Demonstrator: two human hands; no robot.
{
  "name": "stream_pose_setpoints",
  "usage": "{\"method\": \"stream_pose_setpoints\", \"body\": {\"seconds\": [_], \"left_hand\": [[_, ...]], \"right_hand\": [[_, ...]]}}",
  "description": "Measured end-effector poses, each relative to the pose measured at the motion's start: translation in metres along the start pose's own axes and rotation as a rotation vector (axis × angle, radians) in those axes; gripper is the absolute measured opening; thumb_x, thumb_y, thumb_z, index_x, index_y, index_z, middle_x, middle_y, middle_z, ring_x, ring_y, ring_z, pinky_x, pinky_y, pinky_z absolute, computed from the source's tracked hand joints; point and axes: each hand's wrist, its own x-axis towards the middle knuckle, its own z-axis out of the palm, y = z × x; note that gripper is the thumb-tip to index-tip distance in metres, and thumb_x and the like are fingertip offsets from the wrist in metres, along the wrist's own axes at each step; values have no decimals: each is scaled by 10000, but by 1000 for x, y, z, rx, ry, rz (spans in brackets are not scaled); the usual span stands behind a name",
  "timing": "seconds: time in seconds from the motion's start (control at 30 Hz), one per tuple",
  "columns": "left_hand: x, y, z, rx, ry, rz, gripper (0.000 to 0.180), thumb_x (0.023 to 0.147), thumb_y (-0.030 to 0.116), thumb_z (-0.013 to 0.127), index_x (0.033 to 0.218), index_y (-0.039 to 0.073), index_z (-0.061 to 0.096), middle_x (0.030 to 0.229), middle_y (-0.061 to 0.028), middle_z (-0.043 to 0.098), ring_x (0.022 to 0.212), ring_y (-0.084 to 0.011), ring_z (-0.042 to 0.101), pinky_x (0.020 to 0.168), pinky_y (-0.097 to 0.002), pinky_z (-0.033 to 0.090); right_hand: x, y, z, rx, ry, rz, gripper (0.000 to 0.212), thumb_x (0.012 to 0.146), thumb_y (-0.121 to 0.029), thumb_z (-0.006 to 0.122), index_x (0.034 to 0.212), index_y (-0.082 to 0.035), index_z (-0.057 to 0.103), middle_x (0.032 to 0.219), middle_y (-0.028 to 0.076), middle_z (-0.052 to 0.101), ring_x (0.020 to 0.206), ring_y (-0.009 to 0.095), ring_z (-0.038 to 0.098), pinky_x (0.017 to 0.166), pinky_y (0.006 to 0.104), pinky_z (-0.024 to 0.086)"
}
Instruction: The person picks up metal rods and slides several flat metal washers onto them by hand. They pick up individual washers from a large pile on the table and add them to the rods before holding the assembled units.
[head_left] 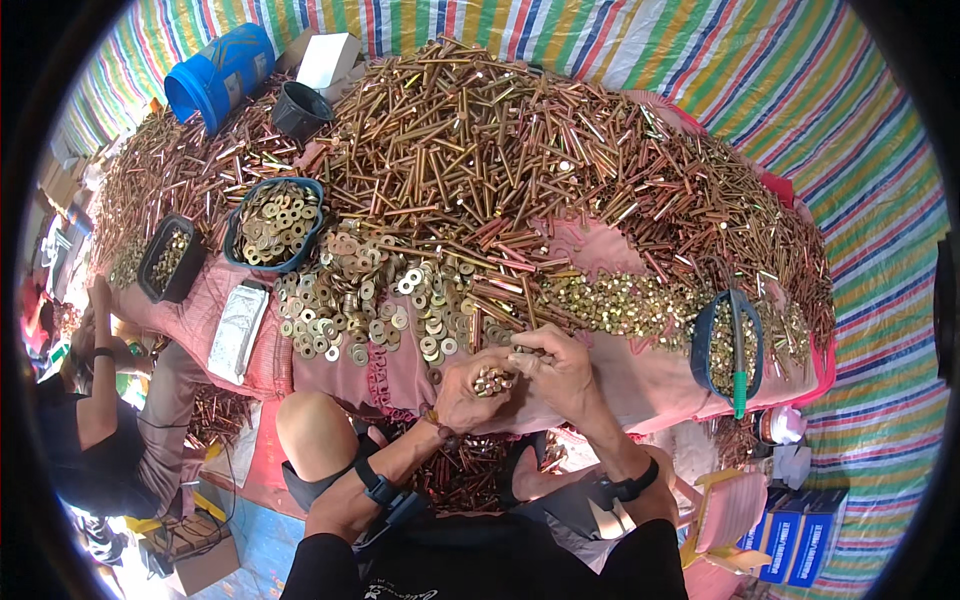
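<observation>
My left hand [462, 394] is curled around a handful of small brass-coloured nuts [493, 382], held in front of the pink cloth-covered heap. Close beside it, my right hand [562, 372] has thumb and fingers pinched together over the left fingertips; what they grip is too small to make out. Just beyond my hands lie flat round washers [350, 300] in a loose pile. Long copper-coloured bolts [500, 298] lie ahead of my fingers, and a band of loose nuts [620, 303] spreads to the right.
A large mound of bolts [440, 150] rises behind. A blue bowl [233, 250] of washers and black tray [183, 275] of nuts stand left; a blue basket [703, 365] with a green-handled tool [740, 395] stands right. A blue bucket [225, 75] lies far left. Another person [100, 430] sits left.
</observation>
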Motion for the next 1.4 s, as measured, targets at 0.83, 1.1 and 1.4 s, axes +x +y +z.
{"method": "stream_pose_setpoints", "body": {"seconds": [0.83,1.1,1.4], "left_hand": [[-4,-1,6,-110,88,-74,215,767,-14,745,956,13,646,931,-78,700,804,-128,632,716,-295,511],[-2,-4,4,-210,44,-55,195,783,-57,693,956,17,643,845,-22,670,758,-79,592,672,-262,492],[-2,0,5,-172,67,-57,192,789,-25,708,968,16,651,888,-46,686,789,-102,621,704,-268,504]], "right_hand": [[-2,-14,-5,-110,-106,41,214,879,-121,767,1031,-4,672,901,97,661,766,184,643,672,307,514],[-2,-14,-14,-166,-128,-173,248,853,-90,768,1077,-28,683,925,117,641,832,283,659,703,359,526],[-3,-12,-15,41,-124,22,228,818,-111,815,979,-18,684,863,74,657,781,201,655,685,321,512]]}}
